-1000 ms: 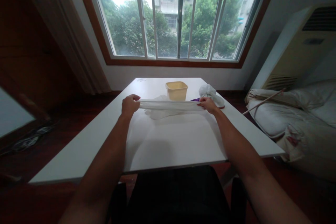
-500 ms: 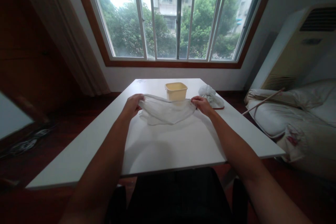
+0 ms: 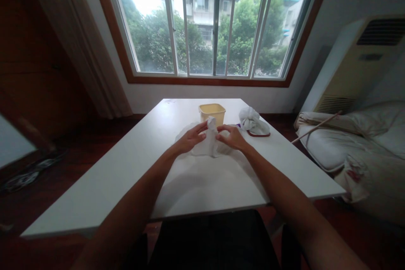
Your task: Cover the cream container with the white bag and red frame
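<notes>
A thin, whitish, see-through sheet, likely a plastic bag (image 3: 209, 147), lies on the white table (image 3: 126, 168), its middle bunched into an upright peak. At the left of that peak is my left hand (image 3: 190, 138), fingers stretched toward the top and thumb apart. From the other side my right hand (image 3: 232, 136) reaches in, its index finger and thumb spread beside the peak. Both hands look open; whether the fingertips touch the bag I cannot tell. Just behind stands a pale yellow plastic tub (image 3: 212, 110), its lower front hidden by the bag and hands.
Right of the tub sits a knotted white bundle (image 3: 249, 118) with a brown curved edge (image 3: 260, 134) along its base. A small purple item (image 3: 238, 125) shows beside it. Beyond the table's right edge is a pale sofa (image 3: 332, 143) with a thin stick (image 3: 316, 127) across it.
Both hands have moved inward from the sheet's two ends and their pinching fingers have opened. The sheet, stretched wide before, now rises in a bunched peak at its middle.
</notes>
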`<state>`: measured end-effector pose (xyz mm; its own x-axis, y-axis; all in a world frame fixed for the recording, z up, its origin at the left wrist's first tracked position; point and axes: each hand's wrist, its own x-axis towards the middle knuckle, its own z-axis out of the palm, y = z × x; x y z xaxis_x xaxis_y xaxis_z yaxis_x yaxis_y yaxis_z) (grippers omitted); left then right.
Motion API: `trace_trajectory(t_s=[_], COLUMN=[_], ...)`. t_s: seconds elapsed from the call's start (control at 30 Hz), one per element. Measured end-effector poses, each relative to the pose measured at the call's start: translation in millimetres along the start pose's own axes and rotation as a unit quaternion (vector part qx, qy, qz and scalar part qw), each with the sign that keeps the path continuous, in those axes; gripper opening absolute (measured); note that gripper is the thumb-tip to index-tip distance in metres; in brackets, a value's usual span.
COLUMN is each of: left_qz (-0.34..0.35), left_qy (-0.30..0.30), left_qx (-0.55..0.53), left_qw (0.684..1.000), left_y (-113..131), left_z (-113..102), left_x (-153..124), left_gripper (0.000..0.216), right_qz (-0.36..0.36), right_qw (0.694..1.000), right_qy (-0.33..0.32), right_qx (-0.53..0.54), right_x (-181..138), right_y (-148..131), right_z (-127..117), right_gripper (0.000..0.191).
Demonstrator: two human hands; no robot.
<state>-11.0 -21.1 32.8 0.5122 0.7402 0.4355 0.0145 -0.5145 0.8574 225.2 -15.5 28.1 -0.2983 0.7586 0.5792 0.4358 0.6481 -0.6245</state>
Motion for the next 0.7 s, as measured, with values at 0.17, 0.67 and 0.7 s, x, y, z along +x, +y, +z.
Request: trace_trajectory(t_s=[0.17,0.67,0.7], left_qz=[0.063,-0.223,-0.215], left_qy=[0.028,0.144,0.173], left_qx=[0.283,0.409,0.379], left_qw=[0.956,0.873,0.883], left_y=[-12,-60,-56], left_z=[-15,-69,-68], left_x=[-5,-16,-15], left_gripper=[0.069,0.022,0.022], right_qz=[0.06,0.318,0.326], right_qw=[0.995,0.849,0.858], right_qy=[0.045,0.351,0.365], right_qx=[0.073,0.235,0.158], right_x=[4,10,8], right_y=[3,91,93], right_z=[15,-88,-93], right_gripper=[0.024,0.029,0.029])
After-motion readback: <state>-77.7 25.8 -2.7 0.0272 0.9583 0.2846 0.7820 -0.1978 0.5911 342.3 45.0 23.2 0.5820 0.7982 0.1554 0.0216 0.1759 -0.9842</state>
